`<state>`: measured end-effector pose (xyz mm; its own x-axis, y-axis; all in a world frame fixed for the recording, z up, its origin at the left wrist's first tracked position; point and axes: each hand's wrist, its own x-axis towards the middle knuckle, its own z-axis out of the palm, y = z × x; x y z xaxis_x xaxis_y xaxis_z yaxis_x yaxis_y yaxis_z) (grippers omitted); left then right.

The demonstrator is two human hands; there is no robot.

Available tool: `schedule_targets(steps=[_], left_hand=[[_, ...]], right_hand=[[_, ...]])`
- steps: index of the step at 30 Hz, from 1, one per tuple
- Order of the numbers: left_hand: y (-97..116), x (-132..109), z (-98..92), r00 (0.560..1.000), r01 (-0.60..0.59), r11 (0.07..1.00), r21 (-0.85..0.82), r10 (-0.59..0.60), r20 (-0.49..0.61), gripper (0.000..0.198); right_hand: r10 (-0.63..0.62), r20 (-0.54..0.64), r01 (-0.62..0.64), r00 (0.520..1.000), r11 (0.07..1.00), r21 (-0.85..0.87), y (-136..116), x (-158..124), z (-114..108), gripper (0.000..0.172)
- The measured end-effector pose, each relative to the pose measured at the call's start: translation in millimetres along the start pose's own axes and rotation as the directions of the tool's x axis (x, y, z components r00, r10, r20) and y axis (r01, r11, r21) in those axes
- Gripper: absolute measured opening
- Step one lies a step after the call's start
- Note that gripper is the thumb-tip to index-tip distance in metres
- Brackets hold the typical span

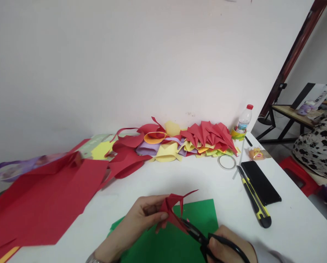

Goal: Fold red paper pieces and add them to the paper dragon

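Observation:
My left hand (pixel 149 212) pinches a folded piece of red paper (pixel 172 204) between thumb and fingers, above the table's near side. A thin curled strip sticks out from the paper to the upper right. My right hand (pixel 226 246) grips black-handled scissors (pixel 197 233), with fingers through the handle loops. The scissor blades meet the lower right edge of the red paper; how far apart they are is hard to make out. Beneath both hands lies a green paper sheet (pixel 163 244).
Large red paper sheets (pixel 50 197) cover the left side. Along the wall lie folded paper pieces (pixel 209 135) in several colours. To the right are a tape ring (pixel 227 162), a utility knife (pixel 253 197), a black phone (pixel 261 182), a wrapped snack (pixel 255 153) and a bottle (pixel 244 118). A person (pixel 320 142) sits beyond.

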<state>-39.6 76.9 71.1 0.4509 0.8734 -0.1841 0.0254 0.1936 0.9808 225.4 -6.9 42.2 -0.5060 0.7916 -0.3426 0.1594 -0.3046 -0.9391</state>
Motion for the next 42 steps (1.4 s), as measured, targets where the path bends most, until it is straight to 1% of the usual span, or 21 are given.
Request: schedule_targets(steps=[5,8,10,11,12,13,14,15,16,17,20,21,22,23,26,29,32,35,38,40,42], left_hand=[[0,0,0.4,1.000,-0.013,1.000,0.012,0.013,-0.001,0.032],[3,2,1.3,0.991,0.010,1.000,-0.004,-0.010,-0.137,0.035],[3,5,1.3,0.969,0.018,0.998,-0.060,-0.032,-0.245,0.041],[3,6,1.1,0.958,0.020,0.995,-0.099,-0.047,-0.284,0.044],[3,7,0.9,0.947,0.018,0.990,-0.137,-0.060,-0.315,0.047],[2,9,0.7,0.936,0.015,0.984,-0.176,-0.075,-0.343,0.050],[1,10,0.6,0.929,0.020,0.978,-0.207,-0.094,-0.358,0.052],[0,12,0.7,0.926,0.052,0.974,-0.220,-0.130,-0.355,0.053],[-1,13,1.0,0.927,0.078,0.971,-0.228,-0.155,-0.341,0.054],[-2,14,1.6,0.928,0.093,0.968,-0.232,-0.169,-0.333,0.055],[-3,14,3.7,0.939,0.111,0.966,-0.233,-0.179,-0.294,0.055],[-4,14,4.3,0.943,0.111,0.966,-0.231,-0.176,-0.282,0.055],[-4,14,4.8,0.946,0.108,0.967,-0.232,-0.172,-0.276,0.054],[-4,14,5.3,0.947,0.104,0.966,-0.235,-0.169,-0.275,0.053],[-3,15,8.2,0.940,0.090,0.961,-0.261,-0.169,-0.297,0.051],[-1,15,13.4,0.944,0.077,0.961,-0.266,-0.156,-0.289,0.048],[3,12,19.4,0.960,0.052,0.962,-0.268,-0.122,-0.252,0.042],[8,8,25.2,0.966,0.045,0.949,-0.312,-0.121,-0.228,0.036],[15,3,31.4,0.976,0.057,0.922,-0.382,-0.131,-0.172,0.034],[17,-1,35.4,0.977,0.066,0.898,-0.435,-0.148,-0.156,0.034],[18,-3,39.0,0.971,0.105,0.867,-0.487,-0.196,-0.139,0.033]], right_hand=[[0.002,-0.074,-0.008,0.997,0.996,-0.085,-1,-5,2,0.070],[-0.004,-0.103,-0.005,0.995,0.996,-0.086,-11,-8,3,0.069],[0.012,-0.153,-0.023,0.988,0.997,-0.071,-22,-7,0,0.069],[0.038,-0.193,-0.052,0.981,0.996,-0.068,-28,-4,-4,0.069],[0.044,-0.323,-0.073,0.945,0.994,-0.077,-33,-1,-11,0.068],[0.008,-0.486,-0.065,0.874,0.993,-0.101,-37,3,-20,0.065],[-0.091,-0.650,-0.040,0.755,0.982,-0.184,-40,6,-31,0.060],[-0.217,-0.761,-0.038,0.612,0.952,-0.302,-41,8,-45,0.057],[-0.322,-0.804,-0.063,0.500,0.912,-0.405,-40,9,-59,0.053],[-0.377,-0.832,-0.120,0.407,0.881,-0.458,-37,8,-75,0.050],[-0.443,-0.873,-0.367,0.205,0.792,-0.488,-18,-5,-117,0.040],[-0.473,-0.866,-0.451,0.163,0.745,-0.492,-9,-11,-130,0.038],[-0.525,-0.840,-0.525,0.141,0.679,-0.513,-1,-18,-142,0.038],[-0.546,-0.828,-0.552,0.128,0.654,-0.517,7,-26,-153,0.038],[-0.561,-0.818,-0.627,0.128,0.593,-0.505,25,-52,-186,0.037],[-0.523,-0.833,-0.696,0.180,0.530,-0.483,37,-75,-209,0.033],[-0.468,-0.855,-0.739,0.222,0.492,-0.461,47,-86,-221,0.025],[-0.461,-0.852,-0.760,0.250,0.451,-0.467,53,-87,-229,0.026],[-0.463,-0.837,-0.771,0.291,0.405,-0.492,52,-87,-233,0.024],[-0.488,-0.821,-0.783,0.295,0.368,-0.500,42,-86,-227,0.026],[-0.563,-0.777,-0.764,0.281,0.359,-0.537,25,-79,-206,0.033]])
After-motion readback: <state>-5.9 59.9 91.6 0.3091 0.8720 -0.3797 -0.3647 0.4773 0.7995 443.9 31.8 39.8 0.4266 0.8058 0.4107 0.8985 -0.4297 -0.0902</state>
